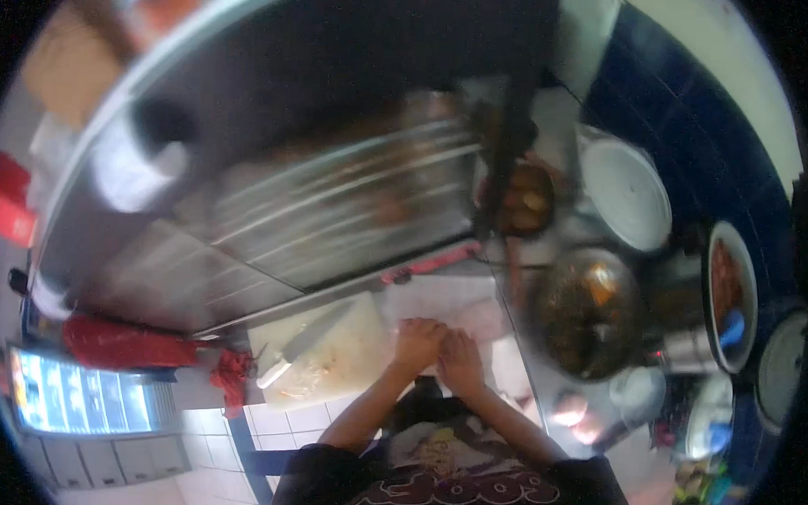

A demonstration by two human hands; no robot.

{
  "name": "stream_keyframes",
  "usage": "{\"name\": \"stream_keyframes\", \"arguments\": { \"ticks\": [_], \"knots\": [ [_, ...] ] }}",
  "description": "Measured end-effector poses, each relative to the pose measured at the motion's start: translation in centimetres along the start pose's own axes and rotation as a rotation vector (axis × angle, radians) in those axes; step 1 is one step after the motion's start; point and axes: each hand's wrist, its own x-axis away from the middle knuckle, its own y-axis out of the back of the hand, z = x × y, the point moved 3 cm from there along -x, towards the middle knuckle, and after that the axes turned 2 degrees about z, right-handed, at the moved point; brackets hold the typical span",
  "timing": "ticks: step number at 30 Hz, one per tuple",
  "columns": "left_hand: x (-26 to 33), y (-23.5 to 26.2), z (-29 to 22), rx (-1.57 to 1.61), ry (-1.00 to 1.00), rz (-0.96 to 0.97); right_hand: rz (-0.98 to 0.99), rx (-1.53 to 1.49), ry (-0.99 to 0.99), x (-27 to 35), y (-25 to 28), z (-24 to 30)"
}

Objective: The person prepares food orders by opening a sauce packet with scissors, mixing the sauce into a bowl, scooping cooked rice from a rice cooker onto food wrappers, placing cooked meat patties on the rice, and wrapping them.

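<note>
My left hand [420, 343] and my right hand [461, 361] are side by side, almost touching, at the counter's near edge in front of my body. Their fingers look curled in, but blur and the backs of the hands hide what is in them. Just beyond and beside them lies a pale pinkish, filmy-looking sheet or bag [479, 318], too smeared to name. Left of my hands is a white cutting board [359, 361] with small scraps on it. A knife [302, 342] with a white handle rests across that board, its blade pointing away to the right.
A red cloth [234, 376] hangs by the board's left side. Behind the counter stands a glass-fronted display case [331, 210]. To my right are a large round metal pot [587, 315], a white lid [626, 194] and an oval tub of reddish food [731, 281]. A lit fridge [88, 393] is far left.
</note>
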Motion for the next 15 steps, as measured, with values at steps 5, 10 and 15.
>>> {"name": "stream_keyframes", "arguments": {
  "ticks": [5,10,15],
  "knots": [
    [2.2,-1.3,-1.1,0.017,0.049,-0.228,0.077,-0.1,0.01,0.7,0.3,-2.5],
    [3.6,-2.6,0.3,0.023,0.099,-0.153,-0.136,-0.089,-0.267,-0.1,4.1,-5.1],
    [3.3,-2.2,1.1,0.04,-0.01,-0.041,-0.164,0.304,0.114,-3.3,7.5,-7.0]
  ]
}}
